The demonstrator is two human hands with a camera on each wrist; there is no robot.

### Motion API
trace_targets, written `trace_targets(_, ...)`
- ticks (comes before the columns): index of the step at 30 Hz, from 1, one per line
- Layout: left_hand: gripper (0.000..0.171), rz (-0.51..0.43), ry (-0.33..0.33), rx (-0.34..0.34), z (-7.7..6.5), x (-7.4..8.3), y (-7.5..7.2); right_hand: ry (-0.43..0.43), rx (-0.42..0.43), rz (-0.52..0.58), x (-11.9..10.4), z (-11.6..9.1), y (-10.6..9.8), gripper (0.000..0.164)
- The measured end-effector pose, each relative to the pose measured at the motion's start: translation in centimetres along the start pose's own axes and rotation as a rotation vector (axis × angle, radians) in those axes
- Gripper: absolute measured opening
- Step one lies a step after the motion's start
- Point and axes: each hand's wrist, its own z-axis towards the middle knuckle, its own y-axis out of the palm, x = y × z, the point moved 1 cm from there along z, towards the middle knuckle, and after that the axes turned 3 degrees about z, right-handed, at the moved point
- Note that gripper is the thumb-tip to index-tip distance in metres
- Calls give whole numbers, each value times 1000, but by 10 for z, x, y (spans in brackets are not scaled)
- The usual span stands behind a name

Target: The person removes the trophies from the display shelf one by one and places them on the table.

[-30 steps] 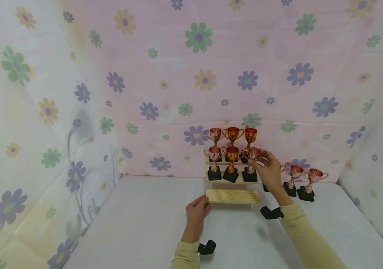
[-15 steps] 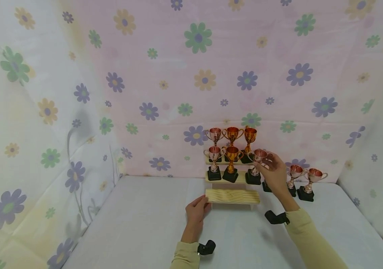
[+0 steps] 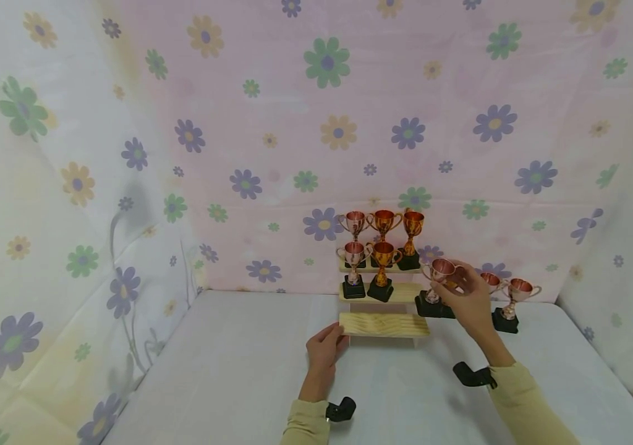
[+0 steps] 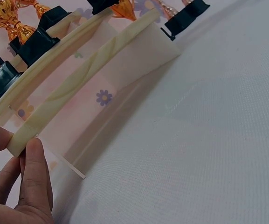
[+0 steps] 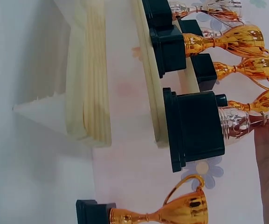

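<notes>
A rose-gold trophy cup (image 3: 439,271) with a black base (image 5: 197,128) is in my right hand (image 3: 469,306), the fingers gripping it by the cup. It is tilted slightly, just off the right end of the middle step. At the left end of the bottom step (image 3: 384,324), my left hand (image 3: 324,349) pinches the wood between thumb and fingers, also seen in the left wrist view on the step's edge (image 4: 73,88). The middle step bears a rose-gold trophy (image 3: 354,272) and a gold trophy (image 3: 383,262). Behind them, the top step holds three more trophies, the rightmost gold trophy (image 3: 413,232) among them.
Right of the stepped stand, more trophies stand on the white table (image 3: 227,371): a rose-gold trophy (image 3: 511,303), another partly behind my hand, and a gold trophy (image 5: 185,210) mostly hidden in the head view. A flowered cloth wall (image 3: 272,74) encloses the back and sides.
My right hand has carried the rose-gold trophy rightward and slightly down, away from the right end of the middle step. The left hand has stayed at the bottom step.
</notes>
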Motion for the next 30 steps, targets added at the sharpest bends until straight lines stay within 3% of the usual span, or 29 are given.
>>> trace_targets(14,37,-2,4,-3,-2,2,1,-56,36,-34,4,-17,-24,53)
trace_targets(30,36,18,-3,1,-1,0,0,10,18,-101,33,-29,-42,51)
